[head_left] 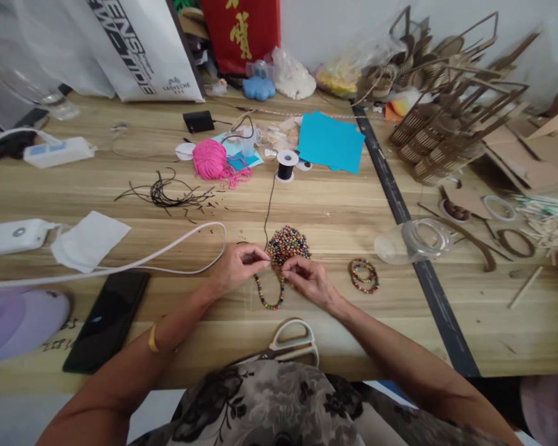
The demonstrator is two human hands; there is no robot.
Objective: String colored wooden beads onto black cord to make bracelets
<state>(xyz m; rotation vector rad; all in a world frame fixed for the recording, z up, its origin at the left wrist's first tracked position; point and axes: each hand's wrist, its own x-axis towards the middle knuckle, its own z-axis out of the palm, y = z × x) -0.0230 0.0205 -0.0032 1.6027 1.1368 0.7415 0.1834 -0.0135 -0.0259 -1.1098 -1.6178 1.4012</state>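
Floral shirt (260, 406) cloth lies nearest, against the edge of the broad wooden table (339, 214), on which both forearms reach forward. Left hand (239, 267) has thumb and forefinger drawn together at the left edge of the bead heap; whether they grip a bead or cord is too small to tell. Right hand (310, 282) appears to pinch the right end of the strand, thumb against fingertip. Scissors (278, 350) lie between the hands and the shirt, best left there, out of the strand's way. Heaped just beyond the fingertips, the bead heap (289, 243) is within easy reach. Two beaded rings (363, 282) sit apart to the right. Hanging between the hands in a U, the beaded strand (271, 307) seems best left resting on the wood, both ends held up so nothing slides off. Beyond stands a spool (285, 166), its black cord (268, 210) trailing toward the heap; some slack there should prevent tugging. Steady, close pinches would suit such tiny beads.
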